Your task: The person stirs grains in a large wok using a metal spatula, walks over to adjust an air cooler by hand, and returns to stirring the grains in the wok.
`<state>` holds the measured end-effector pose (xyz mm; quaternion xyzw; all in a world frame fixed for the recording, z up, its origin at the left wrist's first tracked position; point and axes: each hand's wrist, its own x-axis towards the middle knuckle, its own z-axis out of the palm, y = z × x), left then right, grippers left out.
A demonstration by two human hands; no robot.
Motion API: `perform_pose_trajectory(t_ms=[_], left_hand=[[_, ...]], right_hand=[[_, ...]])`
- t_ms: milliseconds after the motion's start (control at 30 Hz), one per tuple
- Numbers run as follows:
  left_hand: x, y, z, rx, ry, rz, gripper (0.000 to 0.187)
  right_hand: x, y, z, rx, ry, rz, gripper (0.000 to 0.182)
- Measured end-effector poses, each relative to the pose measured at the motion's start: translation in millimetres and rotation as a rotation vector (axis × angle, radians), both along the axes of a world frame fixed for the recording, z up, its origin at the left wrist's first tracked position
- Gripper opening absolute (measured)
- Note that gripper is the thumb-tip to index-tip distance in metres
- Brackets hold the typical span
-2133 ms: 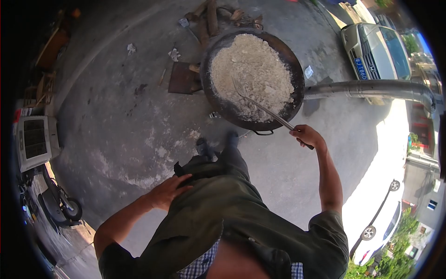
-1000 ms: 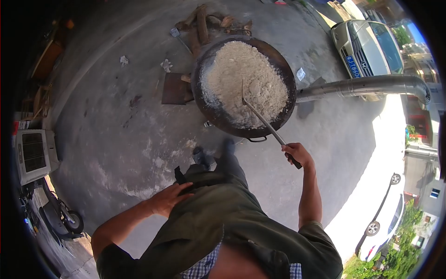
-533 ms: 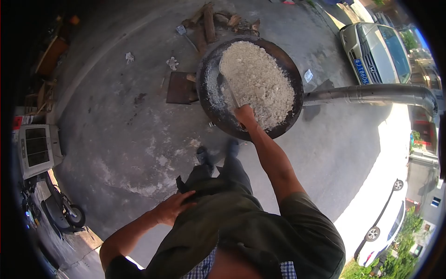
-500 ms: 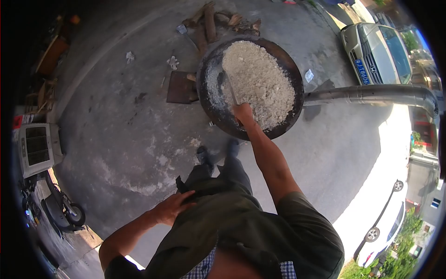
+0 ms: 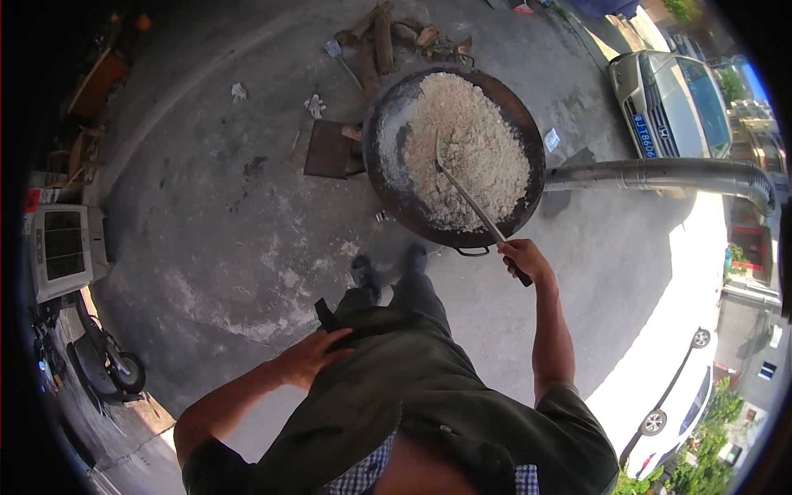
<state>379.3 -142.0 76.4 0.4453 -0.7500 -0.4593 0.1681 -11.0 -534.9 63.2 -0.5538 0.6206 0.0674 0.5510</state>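
right hand [image 5: 525,259] has drawn back past the wok's near rim [image 5: 462,244]

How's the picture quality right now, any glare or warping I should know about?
Head view: the sunlit ground at right is blown out to white; the wok sits in soft shade and reads clearly; wide-angle distortion bends things near the edges, and the silver car looks tipped; the corners go black.
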Motion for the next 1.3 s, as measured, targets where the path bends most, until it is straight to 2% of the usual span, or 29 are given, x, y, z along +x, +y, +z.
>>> perform_pose_trajectory(t_ms=[67, 200, 267, 400, 500, 567, 633, 767, 833, 900, 1000, 1133, 1233, 1300], left_hand=[[1, -3, 4, 0.009, 0.005, -0.017, 0.091], [-2, -2, 6, 0.057, -0.005, -0.031, 0.091], [-7, 5, 5, 0.069, -0.045, -0.013, 0.091], [-12, 11, 1, -0.044, 0.0, 0.063, 0.089], [-15, 5, 0, -0.1, 0.058, 0.062, 0.084], [-14, 6, 0, -0.038, 0.033, 0.032, 0.082], [-17, 8, -2, -0.024, 0.026, 0.041, 0.081], [-21, 9, -4, 0.001, -0.002, 0.032, 0.082], [-26, 12, 0, 0.031, -0.006, 0.01, 0.083], [-27, 9, 1, 0.013, 0.012, 0.005, 0.083], [-31, 21, 2, 0.073, -0.002, 0.065, 0.078], [-37, 43, -11, 0.027, -0.069, 0.141, 0.074], [-37, 44, -12, 0.04, -0.058, 0.17, 0.073], [-36, 42, -10, 0.032, -0.066, 0.145, 0.073]], right_hand=[[0, -23, 18, 0.004, 0.108, 0.238, 0.031], [54, -59, 4, -0.021, 0.18, 0.579, 0.035], [93, -70, -18, -0.016, 0.143, 0.547, 0.037], [169, -84, -102, -0.208, 0.034, 0.267, 0.04], [176, -73, -101, -0.251, 0.036, 0.234, 0.04], [159, -47, -80, -0.308, 0.061, 0.403, 0.045], [151, -10, -50, -0.174, 0.07, 0.386, 0.046], [173, -5, -87, -0.242, -0.008, 0.322, 0.041], [204, -42, -116, -0.27, -0.047, 0.086, 0.041], [232, -73, -119, -0.198, -0.051, -0.09, 0.051], [216, -77, -97, -0.219, -0.025, 0.128, 0.051], [172, -36, -51, -0.065, -0.109, 0.325, 0.051], [177, -52, -76, -0.129, -0.088, 0.33, 0.05], [198, -84, -103, -0.125, -0.055, 0.163, 0.047]])
